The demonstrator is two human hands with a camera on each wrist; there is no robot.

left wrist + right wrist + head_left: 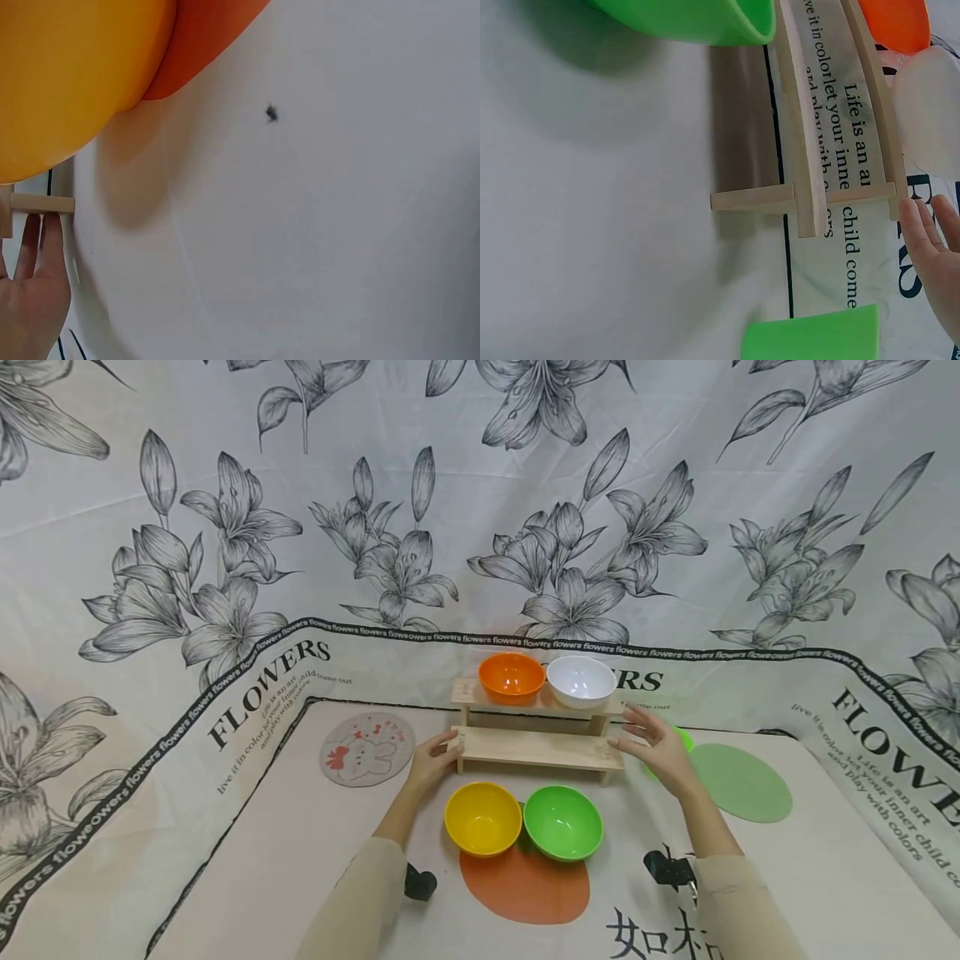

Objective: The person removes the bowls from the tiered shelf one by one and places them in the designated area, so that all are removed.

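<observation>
A two-tier wooden stand (532,748) is between the hands. On its upper tier are an orange bowl (512,680) and a white bowl (582,683) side by side. My left hand (432,763) reaches the left end of the lower tier; in the left wrist view its extended fingers (51,244) meet the wooden edge. By the right end is my right hand (660,750), fingers spread and fairly straight, with fingertips (909,214) right at the upper tier's end in the right wrist view. A yellow bowl (483,819) and a green bowl (563,823) sit in front of the stand.
An orange round mat (525,893) lies partly under the front bowls. A rabbit-print mat (367,750) is at left, a green mat (741,782) at right. Behind the right hand, a green object (810,337) is partly hidden. Flowered cloth (405,560) hangs behind.
</observation>
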